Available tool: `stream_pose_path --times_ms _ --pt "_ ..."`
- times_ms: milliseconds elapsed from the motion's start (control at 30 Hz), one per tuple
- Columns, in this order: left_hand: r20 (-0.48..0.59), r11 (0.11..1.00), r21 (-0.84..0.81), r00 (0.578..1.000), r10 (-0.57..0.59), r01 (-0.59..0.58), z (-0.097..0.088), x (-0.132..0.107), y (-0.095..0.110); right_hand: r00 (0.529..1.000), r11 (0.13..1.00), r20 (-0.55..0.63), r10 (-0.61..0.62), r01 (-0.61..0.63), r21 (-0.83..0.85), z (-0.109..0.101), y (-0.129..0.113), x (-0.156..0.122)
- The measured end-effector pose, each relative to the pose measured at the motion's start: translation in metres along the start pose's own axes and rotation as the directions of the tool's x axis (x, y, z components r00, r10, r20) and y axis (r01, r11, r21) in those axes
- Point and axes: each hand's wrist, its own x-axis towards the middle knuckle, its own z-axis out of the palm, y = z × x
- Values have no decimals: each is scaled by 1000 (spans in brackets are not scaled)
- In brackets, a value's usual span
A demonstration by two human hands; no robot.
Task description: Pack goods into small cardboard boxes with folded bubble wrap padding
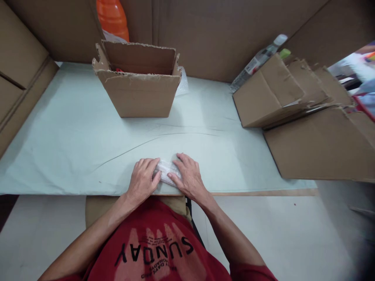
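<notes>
A small bundle of clear bubble wrap (167, 170) lies on the table near its front edge, between my two hands. My left hand (143, 175) grips its left end, thumb toward me and fingers curled over the far side. At the right end, my right hand (189, 174) holds it the same way, its thumb pressed on the near top face. What the wrap encloses, if anything, cannot be made out.
An open cardboard box (143, 93) with something red inside stands ahead. Behind it are an orange bottle (113, 19) and more bubble wrap (183, 82). To the right sit cardboard boxes (316, 144) and a clear plastic bottle (258, 60). Cardboard walls (205, 35) border the pale green tabletop (73, 128).
</notes>
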Motion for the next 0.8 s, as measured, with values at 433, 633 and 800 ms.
stream_pose_path --times_ms 433,633,800 --pt "221 479 -772 883 -415 418 -7 -12 10 939 670 -125 320 -131 731 17 -19 1" --pt "421 109 -862 817 -394 496 -7 -6 18 951 685 -118 287 -118 719 20 -21 0" --pt "330 138 -893 832 -447 428 -11 -1 11 957 736 -161 241 -72 673 -2 -19 11"
